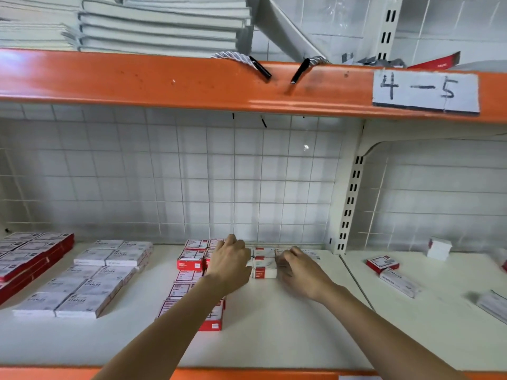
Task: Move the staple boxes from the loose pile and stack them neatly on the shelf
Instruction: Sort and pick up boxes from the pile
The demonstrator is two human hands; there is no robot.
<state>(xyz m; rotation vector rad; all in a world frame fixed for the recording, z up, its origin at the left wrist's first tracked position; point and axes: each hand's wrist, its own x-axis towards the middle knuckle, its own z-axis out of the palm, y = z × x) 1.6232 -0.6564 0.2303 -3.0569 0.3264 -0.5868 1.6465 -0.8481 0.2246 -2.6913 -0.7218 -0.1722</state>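
Both hands are flanking a small stack of white staple boxes (264,263) on the shelf (274,338): left hand (229,263) curled against it, right hand (297,266) likewise. A label (425,90) is reading "4-5"; white packs (82,283) are reading "STAPLES".

This looks like a stockroom or the back of a stationery shop — goods are kept in bulk on metal racking. An orange shelf beam (192,83) crosses the upper frame, with a hand-lettered label (425,90) reading "4 – 5" at upper right. A slotted cream upright (349,204) stands right of centre, and a white wire grid panel (175,176) backs the bay against a tiled wall. On the cream shelf (274,338), many identical red-and-white staple boxes (192,259) sit in rows — more white boxes (82,289) lie at lower left, and stacked pale books (164,26) fill the shelf above, upper left
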